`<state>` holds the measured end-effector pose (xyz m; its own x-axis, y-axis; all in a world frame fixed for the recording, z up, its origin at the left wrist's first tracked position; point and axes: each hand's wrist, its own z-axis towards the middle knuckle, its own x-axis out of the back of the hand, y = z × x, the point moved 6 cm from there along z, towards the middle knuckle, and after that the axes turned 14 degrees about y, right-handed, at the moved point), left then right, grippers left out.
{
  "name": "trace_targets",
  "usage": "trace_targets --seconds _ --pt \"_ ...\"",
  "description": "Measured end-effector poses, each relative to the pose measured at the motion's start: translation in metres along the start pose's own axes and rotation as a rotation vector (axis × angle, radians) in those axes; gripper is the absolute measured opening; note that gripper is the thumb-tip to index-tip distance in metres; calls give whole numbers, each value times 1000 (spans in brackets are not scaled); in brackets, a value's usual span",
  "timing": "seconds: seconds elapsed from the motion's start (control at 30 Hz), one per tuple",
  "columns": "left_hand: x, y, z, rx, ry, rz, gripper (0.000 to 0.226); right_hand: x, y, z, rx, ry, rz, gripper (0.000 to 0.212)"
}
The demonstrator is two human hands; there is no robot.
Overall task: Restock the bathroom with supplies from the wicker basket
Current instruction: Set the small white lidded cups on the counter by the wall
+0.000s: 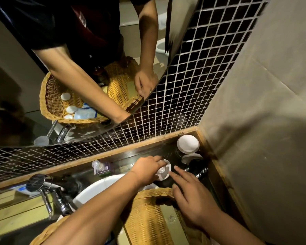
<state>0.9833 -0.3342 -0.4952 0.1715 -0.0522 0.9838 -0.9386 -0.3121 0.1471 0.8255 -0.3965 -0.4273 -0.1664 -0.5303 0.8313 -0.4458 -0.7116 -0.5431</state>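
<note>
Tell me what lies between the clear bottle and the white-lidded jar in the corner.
In the head view, the left hand, gripping a small white container, lies between the clear bottle and the jar.

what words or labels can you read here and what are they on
Nothing is legible.
Flat box in the wicker basket: small emblem, no readable letters.
Small bottle on the ledge: label blurred.
Shirt in the mirror: white mark, blurred.
White container in the left hand: no print shows.
</note>
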Motion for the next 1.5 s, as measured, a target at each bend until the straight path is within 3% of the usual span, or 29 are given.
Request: trace_targets --seconds 0.1,0.17,0.27,0.4,0.73,0.9,1.03,1.5 --pt "1 -18 -10 271 86 -209 58 4 -4 23 -94 47 152 53" --pt "-4 -29 -17 470 117 -413 54 -5 -7 39 -201 -30 282 58" --pt "-12 -32 -27 582 42 -596 47 -24 -7 57 -333 -164 297 58" --pt "-20 -23 -38 562 -74 -738 25 -41 -14 68 -359 -277 239 45" --pt "-30 -21 -43 554 -246 -756 64 -40 -29 77 -308 -350 153 33" --pt "-29 -22 -44 573 -196 -813 76 -37 -29 70 -373 -335 202 45" --pt "-26 -19 -42 544 -208 -777 78 -35 -33 73 -351 -325 203 37" --pt "-23 -19 -40 586 -218 -781 70 -40 -23 73 -383 -314 219 42"
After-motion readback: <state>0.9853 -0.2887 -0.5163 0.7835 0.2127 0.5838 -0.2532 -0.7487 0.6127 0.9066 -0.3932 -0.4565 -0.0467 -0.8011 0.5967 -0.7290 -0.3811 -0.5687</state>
